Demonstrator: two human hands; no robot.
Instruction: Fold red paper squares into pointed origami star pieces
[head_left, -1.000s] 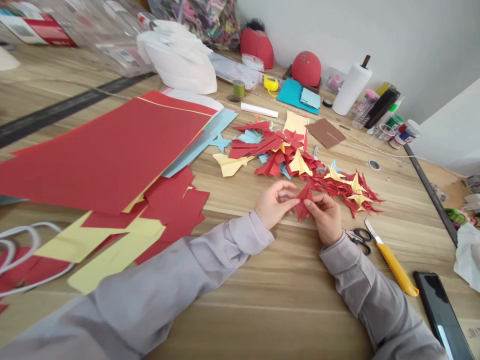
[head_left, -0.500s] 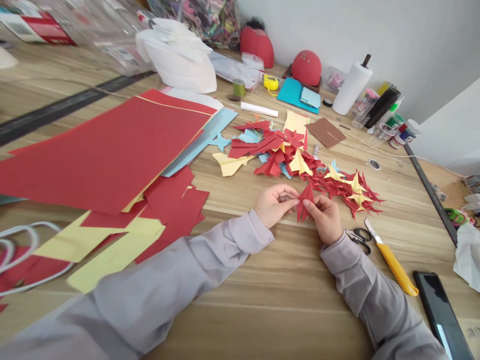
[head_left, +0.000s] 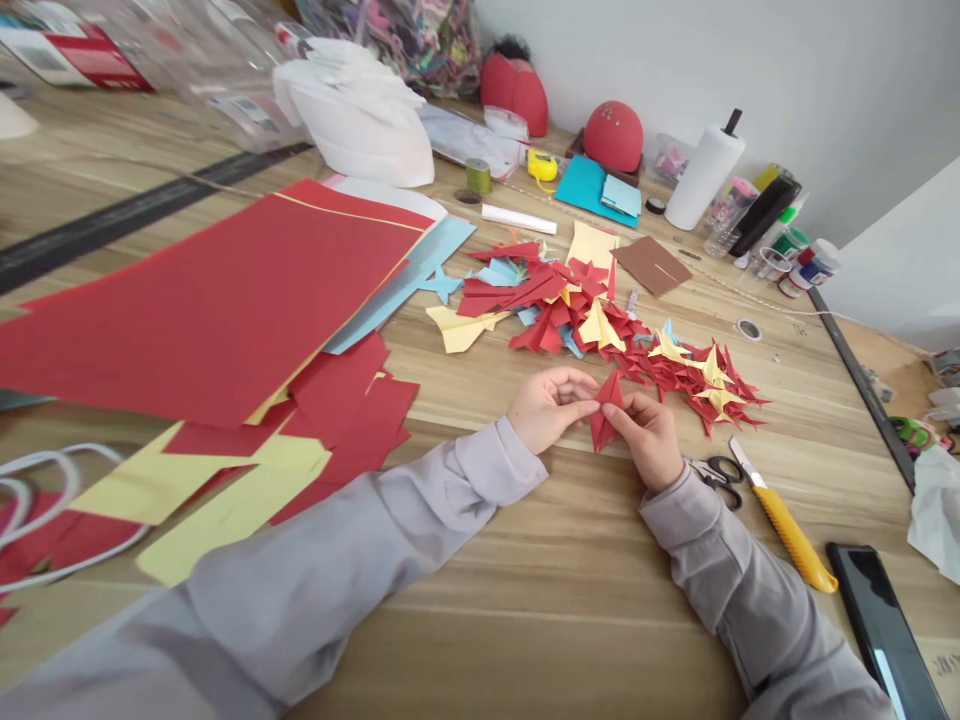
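Two hands together at table center: your left hand [head_left: 551,408] and right hand [head_left: 649,440] pinch red folded piece [head_left: 606,412] between fingertips, piece barely shifted from second ago. Folded pile [head_left: 600,335] lies at 12 o'clock, scissors [head_left: 721,470] at 4 o'clock.

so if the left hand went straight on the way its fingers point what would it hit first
The left hand would meet the folded red paper piece first; its fingertips seem to be touching it. The right hand lies just beyond, though depth is hard to judge.
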